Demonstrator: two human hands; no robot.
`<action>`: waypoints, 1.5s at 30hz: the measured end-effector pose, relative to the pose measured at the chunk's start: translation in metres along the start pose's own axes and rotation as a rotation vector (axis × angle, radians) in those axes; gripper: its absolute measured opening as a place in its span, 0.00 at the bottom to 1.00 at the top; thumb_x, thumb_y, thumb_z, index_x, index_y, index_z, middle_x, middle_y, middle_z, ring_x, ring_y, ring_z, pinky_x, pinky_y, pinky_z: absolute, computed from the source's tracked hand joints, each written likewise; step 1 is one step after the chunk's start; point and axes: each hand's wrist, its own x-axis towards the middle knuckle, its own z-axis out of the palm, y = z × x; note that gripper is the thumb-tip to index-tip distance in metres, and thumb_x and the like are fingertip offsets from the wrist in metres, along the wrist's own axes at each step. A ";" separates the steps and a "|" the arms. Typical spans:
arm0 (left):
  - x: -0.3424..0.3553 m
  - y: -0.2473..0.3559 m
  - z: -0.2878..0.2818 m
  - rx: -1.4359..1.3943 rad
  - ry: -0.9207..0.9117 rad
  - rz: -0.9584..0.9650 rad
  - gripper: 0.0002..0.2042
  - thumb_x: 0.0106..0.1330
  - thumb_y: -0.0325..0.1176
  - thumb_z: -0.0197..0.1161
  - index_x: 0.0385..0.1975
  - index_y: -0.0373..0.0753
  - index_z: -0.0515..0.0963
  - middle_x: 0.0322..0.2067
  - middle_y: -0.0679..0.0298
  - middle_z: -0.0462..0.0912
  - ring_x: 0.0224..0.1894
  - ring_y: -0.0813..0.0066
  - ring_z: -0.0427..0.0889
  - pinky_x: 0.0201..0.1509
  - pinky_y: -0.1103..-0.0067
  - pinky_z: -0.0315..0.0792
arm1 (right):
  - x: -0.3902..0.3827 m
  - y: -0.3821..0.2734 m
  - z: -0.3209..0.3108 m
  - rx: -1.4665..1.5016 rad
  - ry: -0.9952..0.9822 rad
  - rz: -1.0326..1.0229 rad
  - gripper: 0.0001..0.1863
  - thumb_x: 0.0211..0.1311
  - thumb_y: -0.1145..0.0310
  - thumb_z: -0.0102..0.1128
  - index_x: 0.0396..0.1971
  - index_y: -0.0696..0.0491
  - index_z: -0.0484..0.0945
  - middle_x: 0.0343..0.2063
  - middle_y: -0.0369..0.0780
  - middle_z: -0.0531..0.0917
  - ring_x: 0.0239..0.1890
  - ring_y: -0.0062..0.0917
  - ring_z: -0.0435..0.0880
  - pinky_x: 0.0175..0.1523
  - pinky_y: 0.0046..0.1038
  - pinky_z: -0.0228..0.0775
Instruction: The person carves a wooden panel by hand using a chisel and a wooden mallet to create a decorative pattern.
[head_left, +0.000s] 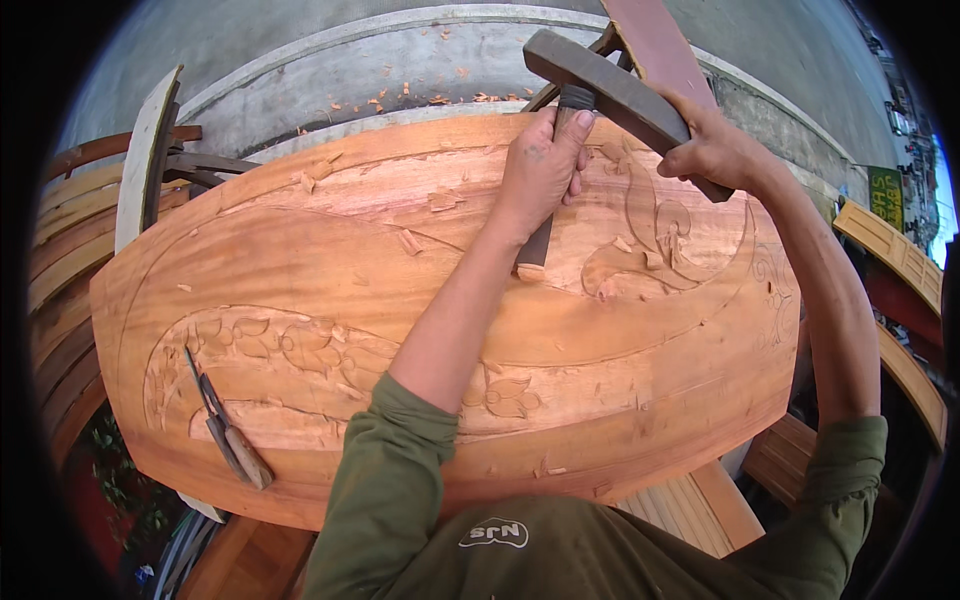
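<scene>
My left hand (545, 170) is wrapped round a wide-bladed chisel (537, 245), its thumb along the handle just below the dark top end. The blade's lower end meets the carved wooden panel (400, 270), with a pale shaving at its edge. In my right hand (715, 145) is a long, dark wooden mallet block (600, 80), gripped near its right end. The block lies right over the chisel's top; I cannot tell whether they touch. Raised leaf and scroll shapes (655, 240) stand on the panel right of the chisel.
Several slim carving tools (225, 425) lie on the panel's left part. Loose shavings (445, 200) are scattered over it, and more lie on the pavement beyond. An upright board (150, 160) stands by the far left edge. Stacked wooden pieces (75, 260) are at the left.
</scene>
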 end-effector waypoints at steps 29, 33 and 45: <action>-0.014 0.006 0.012 0.049 -0.066 0.054 0.23 0.82 0.56 0.64 0.45 0.37 0.79 0.23 0.69 0.78 0.16 0.84 0.76 0.17 0.83 0.69 | -0.039 -0.034 0.010 -0.073 0.098 0.013 0.53 0.56 0.70 0.77 0.83 0.45 0.63 0.59 0.50 0.86 0.62 0.36 0.84 0.69 0.33 0.72; -0.016 0.036 -0.002 -0.066 -0.220 -0.082 0.24 0.82 0.58 0.62 0.49 0.38 0.79 0.23 0.69 0.79 0.17 0.85 0.76 0.17 0.85 0.68 | -0.046 -0.001 0.012 -0.100 0.220 -0.104 0.55 0.56 0.64 0.83 0.84 0.46 0.62 0.57 0.47 0.87 0.57 0.33 0.86 0.66 0.32 0.74; 0.006 0.013 -0.005 -0.131 0.319 0.363 0.23 0.83 0.58 0.60 0.51 0.41 0.75 0.27 0.67 0.80 0.19 0.82 0.77 0.18 0.83 0.69 | -0.032 -0.037 -0.007 0.274 0.555 -0.230 0.45 0.58 0.67 0.79 0.76 0.51 0.68 0.42 0.39 0.85 0.38 0.25 0.85 0.45 0.29 0.78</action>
